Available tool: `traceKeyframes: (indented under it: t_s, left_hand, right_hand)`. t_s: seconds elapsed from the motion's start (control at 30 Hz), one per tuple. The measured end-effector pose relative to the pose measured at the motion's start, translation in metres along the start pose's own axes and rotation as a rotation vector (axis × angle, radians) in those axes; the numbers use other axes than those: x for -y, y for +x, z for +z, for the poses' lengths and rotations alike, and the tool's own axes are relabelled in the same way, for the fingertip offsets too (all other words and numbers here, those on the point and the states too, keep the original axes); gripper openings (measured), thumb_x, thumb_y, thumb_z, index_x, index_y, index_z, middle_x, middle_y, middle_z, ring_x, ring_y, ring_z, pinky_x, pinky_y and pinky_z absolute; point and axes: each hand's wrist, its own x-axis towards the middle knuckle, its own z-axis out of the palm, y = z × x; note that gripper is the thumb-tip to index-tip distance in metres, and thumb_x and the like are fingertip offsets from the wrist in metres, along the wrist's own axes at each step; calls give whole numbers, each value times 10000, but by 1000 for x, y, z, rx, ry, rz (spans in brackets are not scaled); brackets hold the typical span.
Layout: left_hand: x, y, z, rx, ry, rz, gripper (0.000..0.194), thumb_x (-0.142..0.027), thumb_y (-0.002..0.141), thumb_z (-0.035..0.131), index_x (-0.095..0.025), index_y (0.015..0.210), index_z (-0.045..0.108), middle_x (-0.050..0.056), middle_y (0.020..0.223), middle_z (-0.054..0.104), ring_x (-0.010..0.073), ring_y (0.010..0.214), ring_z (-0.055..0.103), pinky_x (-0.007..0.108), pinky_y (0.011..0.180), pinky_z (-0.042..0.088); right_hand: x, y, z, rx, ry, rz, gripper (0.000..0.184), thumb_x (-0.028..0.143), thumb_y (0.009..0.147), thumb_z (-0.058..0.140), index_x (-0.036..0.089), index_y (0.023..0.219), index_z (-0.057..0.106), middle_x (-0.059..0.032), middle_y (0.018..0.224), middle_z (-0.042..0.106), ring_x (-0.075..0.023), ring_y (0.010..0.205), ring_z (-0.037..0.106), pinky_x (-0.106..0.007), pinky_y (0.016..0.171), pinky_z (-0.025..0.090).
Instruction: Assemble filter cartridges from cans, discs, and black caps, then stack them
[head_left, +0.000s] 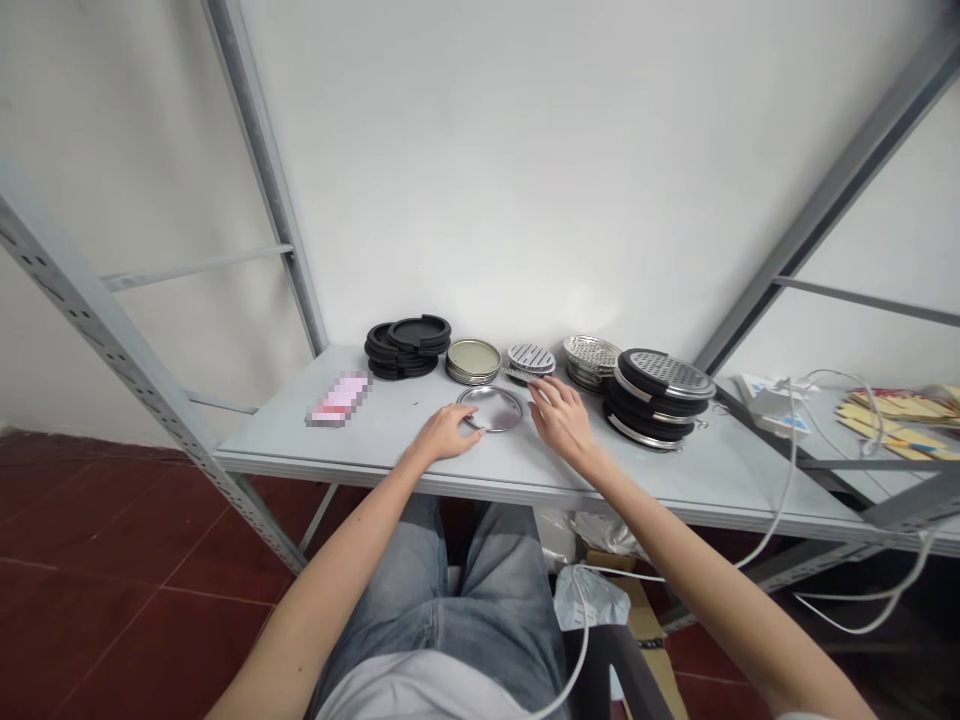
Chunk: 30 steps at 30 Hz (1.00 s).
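Note:
In front of me a shallow round metal dish [495, 408] with a shiny rim lies flat on the shelf. My left hand [445, 433] grips its left edge, the thumb at the near rim and the fingers along the side. To the right of the dish, my right hand [559, 420] is open, its fingers stretched toward a small stack of slotted metal discs [531, 357]; whether the fingertips touch them I cannot tell. Just behind the dish is a stack of round metal lids [473, 358] with a greenish top.
Black rings [409, 335] are piled at the back left, near a blurred pink item [339, 399]. Perforated metal discs [592, 355] and a tall stack of black rings with metal grates [660, 395] stand to the right. A white cable [787, 480] hangs over the front edge.

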Motion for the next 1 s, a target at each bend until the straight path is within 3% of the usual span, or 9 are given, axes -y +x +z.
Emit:
traceKeyframes:
  t_s: [0.13,0.33,0.6,0.77,0.87,1.0]
  left_hand:
    - [1,2,2,-69,35,-5,385,-373,829,623,-162,1150,654,101,1160,672,248,1104,609,355,1015,457]
    - [4,6,2,-88,152,-189,252,-307,903,517,-177,1051,674,97,1078,691,243,1012,637,358,942,485]
    - [7,6,5,-30,215,-161,273,-310,889,539,-179,1072,693,99,1177,667,256,1102,607,363,1001,455]
    - [5,5,4,-16,233,-166,271,-315,892,541,-193,1060,716,88,1240,650,252,1144,593,354,1025,443]
    - [4,4,3,-15,219,-172,266,-315,888,546,-200,1050,724,84,1232,658,246,1139,599,351,1025,443]
    - [5,4,3,-28,190,-170,265,-313,873,558,-200,1032,737,93,1211,672,242,1133,609,348,1025,444]
  right_hand:
    - [9,-18,10,71,78,-116,428,274,972,344,171,1328,557,-109,1371,545,-289,1322,398,-463,1086,341]
    - [20,-28,18,116,211,-206,416,308,960,393,193,1312,582,-99,1343,576,-275,1293,445,-462,1089,371]
    - [24,-26,16,104,301,-263,405,255,912,470,187,1290,599,-88,1324,602,-280,1253,487,-465,1041,413]
    - [24,-26,19,59,341,-303,308,241,870,532,208,1132,688,-78,1204,675,-303,1208,524,-485,974,455]
    - [23,-28,22,6,389,-241,251,264,851,561,220,1050,707,-81,1236,648,-291,1188,540,-472,981,454]
    - [17,-28,31,-152,469,111,262,293,873,509,183,1030,688,-122,1201,623,-254,1100,581,-409,972,465]
